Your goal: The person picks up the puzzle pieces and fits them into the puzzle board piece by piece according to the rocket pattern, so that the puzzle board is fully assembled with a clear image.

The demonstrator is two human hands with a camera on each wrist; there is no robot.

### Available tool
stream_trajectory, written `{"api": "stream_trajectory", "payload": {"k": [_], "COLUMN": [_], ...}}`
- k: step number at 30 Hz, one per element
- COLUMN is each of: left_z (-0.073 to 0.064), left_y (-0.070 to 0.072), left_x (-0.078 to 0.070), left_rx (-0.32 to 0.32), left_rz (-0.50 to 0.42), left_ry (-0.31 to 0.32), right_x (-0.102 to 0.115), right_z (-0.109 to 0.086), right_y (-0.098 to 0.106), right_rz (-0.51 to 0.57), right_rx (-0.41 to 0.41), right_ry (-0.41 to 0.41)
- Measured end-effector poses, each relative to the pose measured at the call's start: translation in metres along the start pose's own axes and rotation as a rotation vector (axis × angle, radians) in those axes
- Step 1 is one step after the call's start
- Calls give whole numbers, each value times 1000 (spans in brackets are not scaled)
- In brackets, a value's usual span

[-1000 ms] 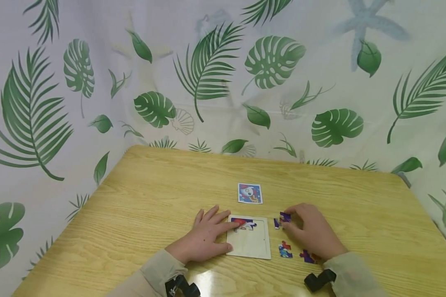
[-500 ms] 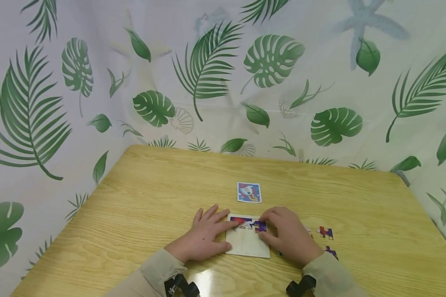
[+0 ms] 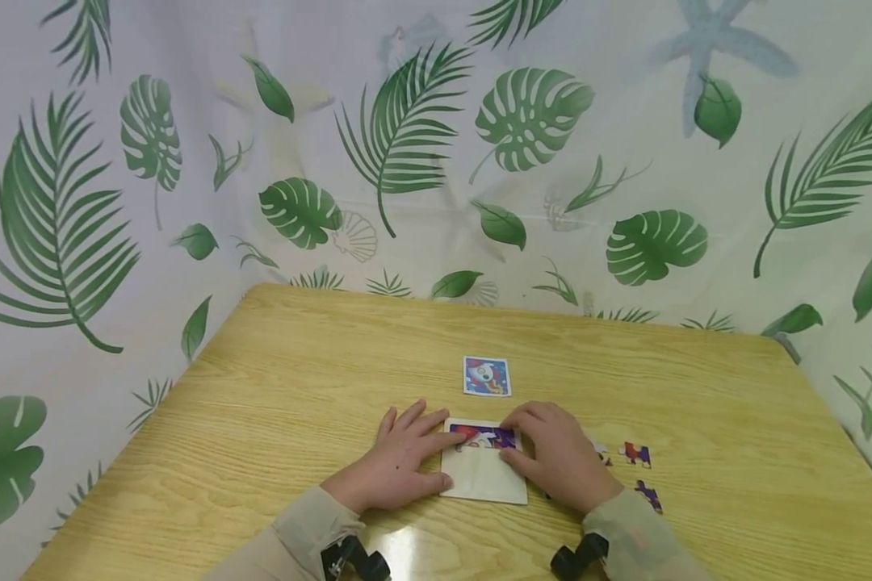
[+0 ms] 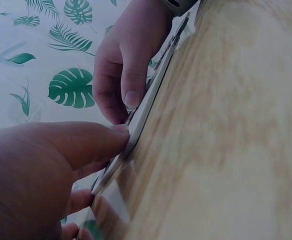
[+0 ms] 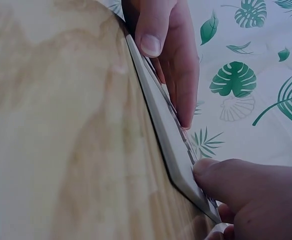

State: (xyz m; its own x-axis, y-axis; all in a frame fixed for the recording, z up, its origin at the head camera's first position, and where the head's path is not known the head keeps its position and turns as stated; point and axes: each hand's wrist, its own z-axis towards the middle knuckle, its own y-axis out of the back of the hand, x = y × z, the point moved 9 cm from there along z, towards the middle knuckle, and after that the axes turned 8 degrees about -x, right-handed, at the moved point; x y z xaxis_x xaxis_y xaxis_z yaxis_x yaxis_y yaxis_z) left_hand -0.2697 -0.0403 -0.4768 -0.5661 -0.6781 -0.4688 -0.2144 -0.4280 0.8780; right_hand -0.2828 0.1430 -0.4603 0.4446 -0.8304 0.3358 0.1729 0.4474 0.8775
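Note:
A square, cream puzzle board (image 3: 483, 478) lies on the table, with joined purple, red and white pieces (image 3: 477, 436) along its far edge. My left hand (image 3: 401, 466) lies spread over the board's left side, its index fingertip on the red part and its thumb on the near left border. At the far right corner, the thumb and index finger of my right hand (image 3: 563, 458) pinch a purple puzzle piece (image 3: 505, 438), which sits beside the joined ones. In the right wrist view the right thumb (image 5: 208, 170) bears on the board's edge; the piece is mostly hidden there.
Loose puzzle pieces lie right of the right hand, among them a red and purple piece (image 3: 635, 453) and a purple piece (image 3: 648, 495); others are partly hidden by that hand. Beyond the board lies a small picture card (image 3: 487, 376). A leaf-print curtain (image 3: 421, 145) backs the table.
My right hand took a purple piece from beside the board and carried it left to the far right corner. There it now lines up with the joined pieces. The left hand stayed put.

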Motion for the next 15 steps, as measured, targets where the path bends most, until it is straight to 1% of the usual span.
{"api": "stream_trajectory", "payload": {"k": [6,11,15], "left_z": [0,1,0], "left_y": [0,-1,-1], "left_x": [2,2,1], "left_rx": [6,8,10], "left_rz": [13,2,2], "left_ry": [1,-3,8], "right_x": [2,0,-2], "right_z": [0,-4,-9], "right_y": [0,-1,-2], "right_rz": [-11,-12,-7], "right_rx": [-9,26,46], "right_ry": [1,2,25]}}
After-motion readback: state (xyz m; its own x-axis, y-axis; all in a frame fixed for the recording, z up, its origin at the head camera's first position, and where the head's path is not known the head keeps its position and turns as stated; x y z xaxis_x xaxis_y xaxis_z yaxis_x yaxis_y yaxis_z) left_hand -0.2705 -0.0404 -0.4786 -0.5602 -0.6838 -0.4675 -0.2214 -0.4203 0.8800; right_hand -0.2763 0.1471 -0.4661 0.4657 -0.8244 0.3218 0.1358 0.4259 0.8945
